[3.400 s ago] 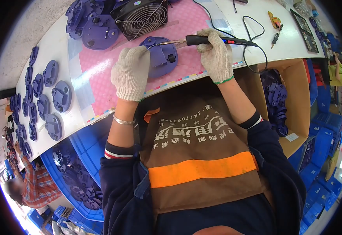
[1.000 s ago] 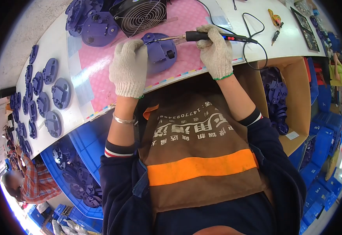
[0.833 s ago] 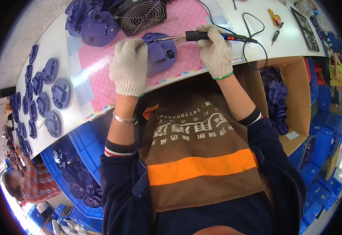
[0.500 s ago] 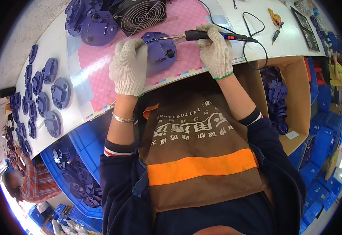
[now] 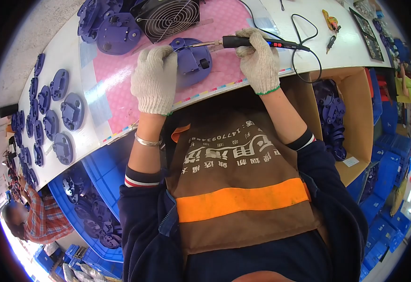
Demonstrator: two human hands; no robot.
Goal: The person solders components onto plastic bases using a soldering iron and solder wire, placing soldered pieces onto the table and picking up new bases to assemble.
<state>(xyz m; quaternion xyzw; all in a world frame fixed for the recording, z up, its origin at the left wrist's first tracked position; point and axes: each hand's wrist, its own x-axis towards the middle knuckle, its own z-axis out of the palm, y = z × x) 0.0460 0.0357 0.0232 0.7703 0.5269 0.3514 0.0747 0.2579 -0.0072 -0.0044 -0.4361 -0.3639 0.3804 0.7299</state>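
Purple oval plastic piece (image 5: 190, 66) of yours lies on the pink patterned sheet (image 5: 229, 68), right between your hands. The slim black-handled soldering iron (image 5: 236, 42) has its metal tip at the piece's upper left part, and your right hand (image 5: 262, 66), in a white knit glove, is closed round the handle. Your left hand (image 5: 154, 80), gloved the same, is at the piece's left edge; fingertips are hard to make out, so I can't tell if they're pinching anything. Not much has changed over the last second tbh: hands, iron and piece are practically where they were, so I'd read it as you keeping the tip steady on one spot. Just beyond is the square black fan with a wire grille (image 5: 172, 21), with a heap of purple plastic parts (image 5: 118, 35) beside it. Further left, more purple oval pieces (image 5: 73, 111) sit on the white tabletop (image 5: 351, 51).
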